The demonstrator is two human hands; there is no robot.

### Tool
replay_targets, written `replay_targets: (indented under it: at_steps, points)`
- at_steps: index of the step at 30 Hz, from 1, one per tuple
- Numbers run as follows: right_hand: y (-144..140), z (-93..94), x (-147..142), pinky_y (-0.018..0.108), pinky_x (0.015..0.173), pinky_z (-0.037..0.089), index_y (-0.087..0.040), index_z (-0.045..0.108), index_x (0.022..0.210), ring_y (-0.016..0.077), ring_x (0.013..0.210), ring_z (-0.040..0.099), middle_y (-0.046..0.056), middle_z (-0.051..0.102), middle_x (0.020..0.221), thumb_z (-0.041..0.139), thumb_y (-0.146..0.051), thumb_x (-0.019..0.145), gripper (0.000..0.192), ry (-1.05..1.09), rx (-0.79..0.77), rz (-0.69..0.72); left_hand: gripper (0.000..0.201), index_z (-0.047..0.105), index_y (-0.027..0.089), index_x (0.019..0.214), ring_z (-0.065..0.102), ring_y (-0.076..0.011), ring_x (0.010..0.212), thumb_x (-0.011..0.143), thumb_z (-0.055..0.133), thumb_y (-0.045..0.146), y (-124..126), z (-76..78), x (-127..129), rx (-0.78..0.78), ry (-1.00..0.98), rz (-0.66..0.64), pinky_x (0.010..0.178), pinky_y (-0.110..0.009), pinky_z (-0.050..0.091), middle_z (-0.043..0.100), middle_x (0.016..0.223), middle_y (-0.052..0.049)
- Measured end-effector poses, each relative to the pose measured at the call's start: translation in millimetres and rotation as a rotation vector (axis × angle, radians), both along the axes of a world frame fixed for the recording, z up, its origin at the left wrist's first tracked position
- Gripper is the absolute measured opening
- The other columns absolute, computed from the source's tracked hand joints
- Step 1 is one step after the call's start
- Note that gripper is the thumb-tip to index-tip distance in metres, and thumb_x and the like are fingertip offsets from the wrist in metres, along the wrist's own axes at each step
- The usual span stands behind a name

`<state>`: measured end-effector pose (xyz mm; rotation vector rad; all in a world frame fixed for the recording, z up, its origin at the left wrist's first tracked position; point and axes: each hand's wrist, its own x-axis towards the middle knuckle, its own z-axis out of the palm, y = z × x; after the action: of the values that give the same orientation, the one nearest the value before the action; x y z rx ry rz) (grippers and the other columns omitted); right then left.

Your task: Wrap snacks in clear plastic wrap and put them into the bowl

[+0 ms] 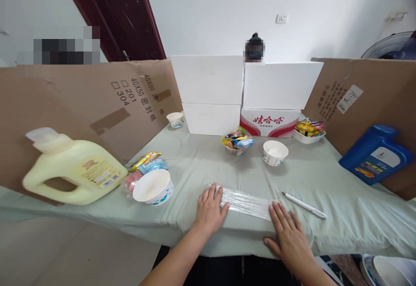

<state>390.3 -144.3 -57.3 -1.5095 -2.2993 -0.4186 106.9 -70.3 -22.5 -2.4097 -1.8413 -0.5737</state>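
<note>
My left hand lies flat on the table near its front edge, fingers spread, resting on the left end of a clear plastic packet of thin sticks. My right hand lies flat at the packet's right end, fingertips touching it. Neither hand grips anything. A white pen lies just right of my right hand on the pale green tablecloth.
A white paper bowl and loose snack packets sit left of my hands. A yellow detergent jug lies far left, a blue jug far right. Behind stand bowls of sweets, an empty bowl, white boxes and cardboard walls.
</note>
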Motion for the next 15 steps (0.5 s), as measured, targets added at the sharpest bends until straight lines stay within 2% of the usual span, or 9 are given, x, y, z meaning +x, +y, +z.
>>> replay_targets:
  at_steps: [2,4,6,9,12,15]
  points:
    - [-14.9,-0.3,16.0,0.046,0.099,0.034,-0.02,0.042,0.14,0.0287,0.123,0.051,0.012,0.055,0.136,0.054,-0.037,0.088,0.057,0.012,0.05,0.03,0.044,0.055,0.012,0.128,0.049,-0.0355,0.119,0.088,0.058,0.03,-0.8,3.2,5.0,0.019,0.011,-0.034,0.097,-0.051,0.041,0.046,0.139,-0.02]
    - [-28.2,2.0,26.0,0.042,0.093,0.038,-0.027,0.055,0.125,0.0241,0.107,0.061,0.005,0.067,0.119,0.053,-0.025,0.088,0.037,0.042,0.071,0.074,0.035,0.059,0.012,0.12,0.049,-0.0334,0.118,0.087,0.057,0.02,-3.1,8.5,17.1,0.043,0.014,-0.108,0.099,-0.05,0.04,0.052,0.133,-0.018]
    - [-39.0,7.5,29.9,0.041,0.089,0.039,-0.03,0.061,0.108,0.023,0.096,0.064,0.002,0.07,0.104,0.052,-0.019,0.085,0.027,0.093,0.096,0.103,0.022,0.064,0.015,0.105,0.052,-0.0315,0.113,0.087,0.054,0.015,-8.2,14.1,33.5,0.043,0.007,-0.181,0.096,-0.049,0.042,0.06,0.118,-0.014]
    - [-50.0,23.1,27.4,0.043,0.089,0.04,-0.03,0.061,0.097,0.0257,0.099,0.064,0.003,0.07,0.101,0.054,-0.017,0.083,0.021,0.174,0.137,0.145,0.012,0.066,0.017,0.089,0.056,-0.0289,0.096,0.088,0.054,0.021,-20.7,17.3,57.9,-0.015,-0.039,-0.262,0.085,-0.046,0.047,0.064,0.095,-0.01]
    - [-56.7,46.2,19.8,0.043,0.089,0.044,-0.03,0.059,0.095,0.0268,0.104,0.064,0.003,0.071,0.101,0.054,-0.015,0.081,0.021,0.228,0.107,0.273,0.02,0.064,0.018,0.102,0.056,-0.0285,0.097,0.087,0.059,0.029,-32.2,9.1,70.7,-0.028,-0.108,-0.423,0.084,-0.045,0.047,0.065,0.1,-0.01]
    - [-59.5,73.3,9.4,0.038,0.083,0.051,-0.031,0.057,0.094,0.0219,0.088,0.068,0.0,0.071,0.086,0.054,-0.015,0.084,0.018,0.313,-0.119,0.496,0.035,0.057,0.022,0.121,0.054,-0.0264,0.112,0.086,0.055,0.024,-35.8,-5.0,67.3,0.026,-0.148,-0.699,0.096,-0.044,0.041,0.065,0.118,-0.008]
